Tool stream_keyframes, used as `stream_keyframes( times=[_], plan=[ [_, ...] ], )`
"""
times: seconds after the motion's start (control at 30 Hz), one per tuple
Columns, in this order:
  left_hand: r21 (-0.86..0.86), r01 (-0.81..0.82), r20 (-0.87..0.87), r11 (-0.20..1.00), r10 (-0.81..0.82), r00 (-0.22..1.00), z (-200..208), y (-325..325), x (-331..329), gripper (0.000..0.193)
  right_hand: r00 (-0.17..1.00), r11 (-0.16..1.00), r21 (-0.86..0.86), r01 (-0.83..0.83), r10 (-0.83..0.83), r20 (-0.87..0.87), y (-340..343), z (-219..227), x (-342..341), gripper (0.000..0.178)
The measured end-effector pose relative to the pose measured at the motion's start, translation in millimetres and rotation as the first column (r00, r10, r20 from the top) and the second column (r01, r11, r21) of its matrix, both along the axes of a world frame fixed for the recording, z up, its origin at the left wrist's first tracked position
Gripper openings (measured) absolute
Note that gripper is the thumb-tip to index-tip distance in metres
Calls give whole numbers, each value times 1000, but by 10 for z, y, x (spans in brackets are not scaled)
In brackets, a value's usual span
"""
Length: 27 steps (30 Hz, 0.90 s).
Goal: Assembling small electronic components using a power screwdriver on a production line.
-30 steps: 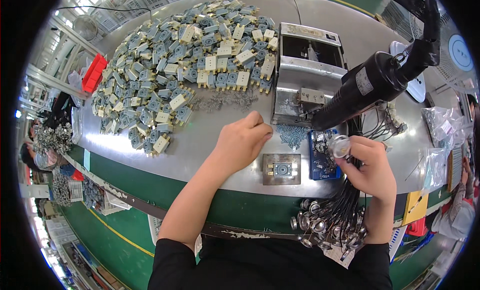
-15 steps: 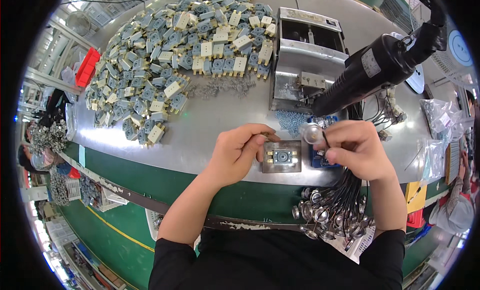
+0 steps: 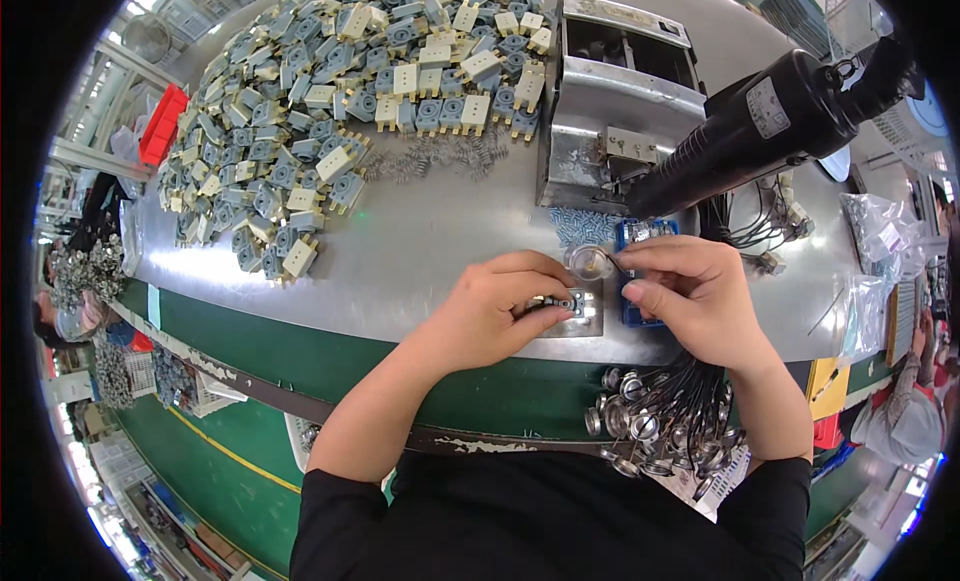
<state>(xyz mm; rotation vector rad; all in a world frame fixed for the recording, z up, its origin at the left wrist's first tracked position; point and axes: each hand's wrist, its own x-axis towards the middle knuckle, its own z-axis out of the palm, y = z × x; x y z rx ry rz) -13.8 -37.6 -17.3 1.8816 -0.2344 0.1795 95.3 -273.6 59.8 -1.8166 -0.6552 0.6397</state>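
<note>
My left hand (image 3: 505, 306) is closed around a small grey switch block (image 3: 568, 304), its fingers covering most of it. The block is at the square metal plate (image 3: 588, 327) on the bench; whether it rests there or is lifted I cannot tell. My right hand (image 3: 690, 293) pinches the dark lead of a round, shiny disc (image 3: 590, 263). This disc hangs just beyond the block, close to my left fingertips. Beside the right fingers is a blue tray (image 3: 632, 309), partly hidden by them. Small bluish screws (image 3: 585, 226) lie behind the disc.
A large heap of grey and cream switch blocks (image 3: 330, 111) covers the back left, with loose springs (image 3: 440, 156) before it. A metal machine (image 3: 620, 101) and a black cylindrical tool (image 3: 740, 131) stand behind my hands. Silver discs on black leads (image 3: 650, 421) hang over the front edge.
My left hand has moved right and down onto the block, which lay uncovered on the plate before. My right hand has brought the disc left, nearer the left hand.
</note>
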Motion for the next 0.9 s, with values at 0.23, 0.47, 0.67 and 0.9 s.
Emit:
stream_keyframes(
  times=[0.23, 0.47, 0.67, 0.9],
  plan=[
    [28, 6, -5, 1000, -6, 1000, -28, 59, 2, 35, 940, 989, 30, -144, 127, 315, -5, -48, 41, 21],
    [-19, -125, 164, 992, 127, 978, 66, -50, 31, 46, 950, 985, -9, -173, 169, 261, 32, -95, 39, 19],
    [327, -210, 400, 921, 66, 914, 114, -50, 109, 41, 983, 988, -47, -149, 153, 106, 58, -57, 38, 18],
    [391, -151, 353, 908, 4, 936, 4, 8, 62, 39, 878, 978, -113, -174, 206, 433, 57, -193, -129, 22]
  ],
)
